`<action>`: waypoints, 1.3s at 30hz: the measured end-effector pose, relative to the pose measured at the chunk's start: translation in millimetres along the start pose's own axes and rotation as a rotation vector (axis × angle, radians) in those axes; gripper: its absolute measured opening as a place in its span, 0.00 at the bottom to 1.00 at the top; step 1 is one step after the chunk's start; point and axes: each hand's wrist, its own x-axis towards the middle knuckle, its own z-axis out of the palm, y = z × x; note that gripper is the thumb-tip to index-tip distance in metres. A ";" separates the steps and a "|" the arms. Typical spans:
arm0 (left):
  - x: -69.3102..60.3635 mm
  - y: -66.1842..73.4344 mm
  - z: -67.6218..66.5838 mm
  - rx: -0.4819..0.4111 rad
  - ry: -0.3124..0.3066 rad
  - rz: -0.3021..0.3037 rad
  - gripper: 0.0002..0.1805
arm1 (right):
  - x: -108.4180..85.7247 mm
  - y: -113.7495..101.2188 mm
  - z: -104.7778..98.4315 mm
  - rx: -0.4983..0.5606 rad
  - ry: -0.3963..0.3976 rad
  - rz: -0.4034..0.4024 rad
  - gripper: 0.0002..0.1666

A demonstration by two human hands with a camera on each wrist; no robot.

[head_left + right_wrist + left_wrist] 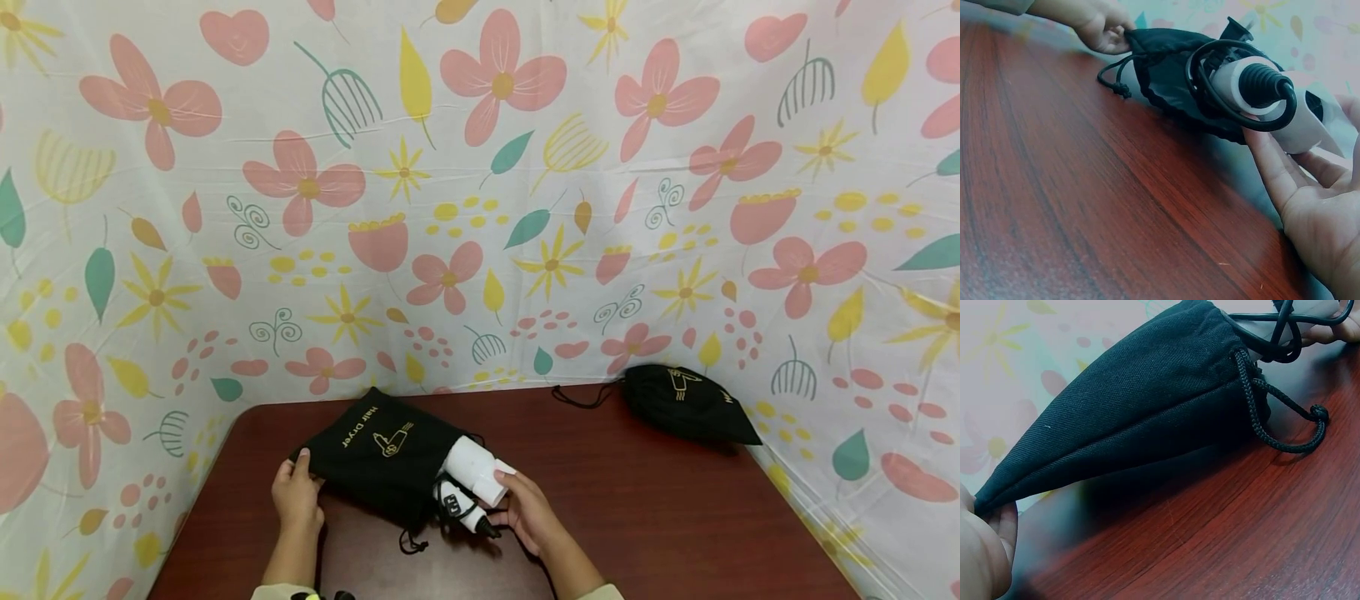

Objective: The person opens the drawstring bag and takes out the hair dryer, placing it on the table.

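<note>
A black drawstring bag (pixel 375 467) printed "Hair Dryer" lies on the table, held by its closed end corner, which my left hand (pixel 298 498) pinches between thumb and fingers. Out of its mouth sticks a white hair dryer (pixel 471 468), its black cord wrapped round the handle (pixel 1229 81). My right hand (pixel 531 512) grips the dryer's white nozzle end, thumb on top and fingers beneath. In the left wrist view the bag (pixel 1135 394) stretches from the pinched corner to the mouth, where a knotted drawstring (pixel 1317 414) hangs. The rest of the dryer is hidden inside.
A second black drawstring bag (pixel 686 404), with something bulky inside, lies at the back right of the dark red wooden table (pixel 637 517), its cord trailing left. A flower-patterned cloth (pixel 480 200) stands behind and along the sides.
</note>
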 end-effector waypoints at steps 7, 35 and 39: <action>-0.7 1.3 -3.9 0.022 0.013 0.004 0.16 | -0.3 -0.5 -0.6 0.001 -0.030 -0.009 0.14; -0.9 6.6 -17.8 -0.030 0.053 0.006 0.12 | -0.5 -0.4 -1.5 0.002 -0.016 -0.006 0.16; -0.4 6.6 -20.5 -0.063 0.050 0.012 0.10 | -0.8 -0.7 -1.6 0.015 -0.015 -0.005 0.15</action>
